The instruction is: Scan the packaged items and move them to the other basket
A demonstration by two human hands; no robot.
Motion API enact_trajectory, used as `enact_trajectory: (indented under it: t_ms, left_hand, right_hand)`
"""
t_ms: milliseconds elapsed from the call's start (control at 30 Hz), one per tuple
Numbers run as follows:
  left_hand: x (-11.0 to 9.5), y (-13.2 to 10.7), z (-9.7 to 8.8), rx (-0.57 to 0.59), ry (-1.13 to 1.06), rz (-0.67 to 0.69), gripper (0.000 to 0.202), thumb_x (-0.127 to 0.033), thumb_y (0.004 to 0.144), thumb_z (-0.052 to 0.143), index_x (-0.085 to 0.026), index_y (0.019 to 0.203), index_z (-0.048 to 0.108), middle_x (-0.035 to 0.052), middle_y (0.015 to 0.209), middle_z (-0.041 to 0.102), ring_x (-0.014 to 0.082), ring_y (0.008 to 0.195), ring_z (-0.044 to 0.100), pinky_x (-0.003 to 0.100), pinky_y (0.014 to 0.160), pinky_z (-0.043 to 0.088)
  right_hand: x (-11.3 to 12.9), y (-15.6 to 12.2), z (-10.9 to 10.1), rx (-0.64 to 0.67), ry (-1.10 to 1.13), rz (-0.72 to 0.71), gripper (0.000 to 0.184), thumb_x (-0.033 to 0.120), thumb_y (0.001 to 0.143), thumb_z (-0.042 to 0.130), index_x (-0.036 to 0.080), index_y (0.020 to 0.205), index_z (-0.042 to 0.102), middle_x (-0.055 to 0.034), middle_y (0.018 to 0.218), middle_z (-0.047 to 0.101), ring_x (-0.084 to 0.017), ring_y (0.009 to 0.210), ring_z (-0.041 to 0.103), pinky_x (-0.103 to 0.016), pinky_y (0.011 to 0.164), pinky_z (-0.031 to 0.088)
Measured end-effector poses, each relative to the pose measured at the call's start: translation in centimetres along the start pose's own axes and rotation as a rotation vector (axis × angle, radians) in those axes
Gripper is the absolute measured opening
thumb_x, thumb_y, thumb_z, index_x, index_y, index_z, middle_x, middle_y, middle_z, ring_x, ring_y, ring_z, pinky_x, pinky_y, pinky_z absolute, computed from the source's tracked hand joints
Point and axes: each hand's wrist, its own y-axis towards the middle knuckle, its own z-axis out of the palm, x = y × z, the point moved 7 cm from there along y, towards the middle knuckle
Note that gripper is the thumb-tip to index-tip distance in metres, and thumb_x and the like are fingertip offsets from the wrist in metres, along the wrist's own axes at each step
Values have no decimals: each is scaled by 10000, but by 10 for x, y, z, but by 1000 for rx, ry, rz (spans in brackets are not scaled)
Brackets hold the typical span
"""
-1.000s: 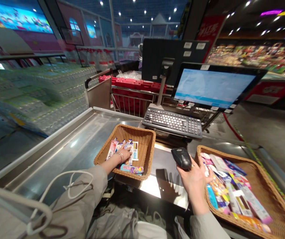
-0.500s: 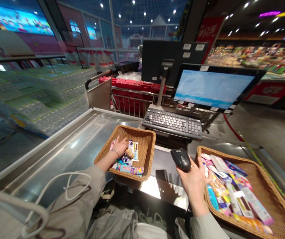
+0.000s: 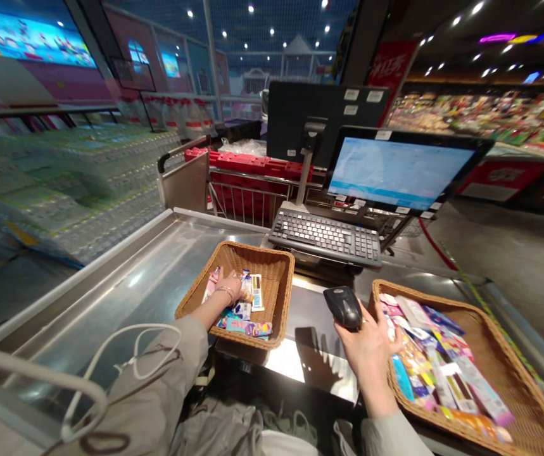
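Observation:
My left hand (image 3: 230, 287) is inside the smaller wicker basket (image 3: 282, 304), over snack packets at its left side. Its fingers look apart, and the packets under the palm are partly hidden. To the right of that hand lies a white packet with a brown picture (image 3: 257, 292); nearer me is a colourful long packet (image 3: 246, 327). My right hand (image 3: 369, 348) grips a black barcode scanner (image 3: 342, 306), held above the metal counter between the two baskets. Close to its right is a larger wicker basket (image 3: 504, 335) with many mixed snack packets (image 3: 436, 361).
A black keyboard (image 3: 326, 236) and a lit monitor (image 3: 402, 168) stand behind the baskets. The steel counter (image 3: 143, 278) has a raised left edge. A pale cable (image 3: 95, 358) loops over my left sleeve. Beyond are a shopping trolley (image 3: 240, 196) and stacked bottle packs (image 3: 86, 171).
My left hand has shifted slightly within the smaller basket, with its fingers drawn in somewhat. The right hand keeps the scanner in about the same place. The whole view has turned slightly.

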Motion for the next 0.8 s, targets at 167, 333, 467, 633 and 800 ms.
enact_trajectory:
  t_ms: [167,333,467,633,800]
  left_hand:
    - [0,2,7,49,-12,-18,430,-562,875,535,-193,1011,708,176,1216,696,357,1413,378,689,1126,-7]
    - [0,5,11,85,-37,-43,429,-560,842,583,-197,1039,698,189,1236,682,359,1414,377,700,1120,-6]
    - [-3,5,7,82,-60,-62,336,-397,814,659,-179,1068,682,201,1266,660,346,1419,378,674,1141,-17]
    - [-4,3,-6,54,-107,-94,262,-326,827,637,-207,1057,681,161,1232,685,335,1413,392,670,1150,5]
    - [-2,-3,-26,2,-155,-124,219,-344,828,633,-241,1015,684,111,1209,709,312,1419,390,649,1160,62]
  right_hand:
    - [0,0,-4,16,-15,1,433,499,777,470,249,1054,690,-75,1217,681,-316,1332,416,-540,1015,268]
    - [-3,0,-6,16,-26,17,447,509,780,480,235,1055,700,-95,1234,667,-324,1311,424,-501,978,308]
    - [-4,1,-4,10,-22,8,449,497,773,500,230,1077,694,-81,1236,671,-309,1333,413,-470,971,326]
    - [-1,3,-3,12,-46,-13,447,487,788,482,238,1095,692,-76,1222,681,-311,1344,403,-508,1010,300]
    - [3,5,-6,-23,-61,-46,438,476,800,477,238,1101,686,-70,1215,686,-305,1354,399,-550,1061,242]
